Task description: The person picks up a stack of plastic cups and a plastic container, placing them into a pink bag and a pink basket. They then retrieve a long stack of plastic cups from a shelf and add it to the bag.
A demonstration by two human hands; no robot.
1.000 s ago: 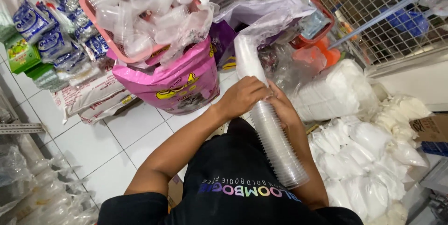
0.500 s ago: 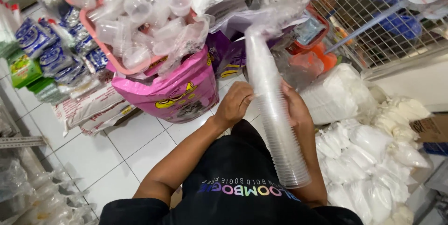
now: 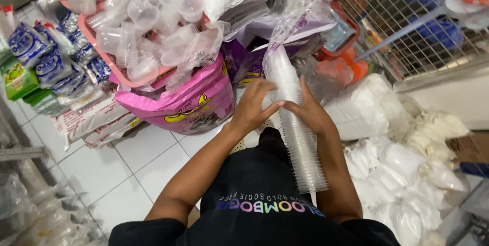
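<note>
both hands, left hand (image 3: 253, 108) and right hand (image 3: 310, 113), apparently clasp a stack of clear cups (image 3: 298, 128).

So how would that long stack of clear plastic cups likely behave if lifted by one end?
The stack of clear cups looks thin-walled, so probably light. Being long and only nested, it may bend or separate. Both the left hand and right hand steady it, suggesting it's wobbly.

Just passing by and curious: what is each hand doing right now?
Left hand: fingers curled on the tall stack of clear plastic cups.
Right hand: gripping the same stack from the other side.
</note>
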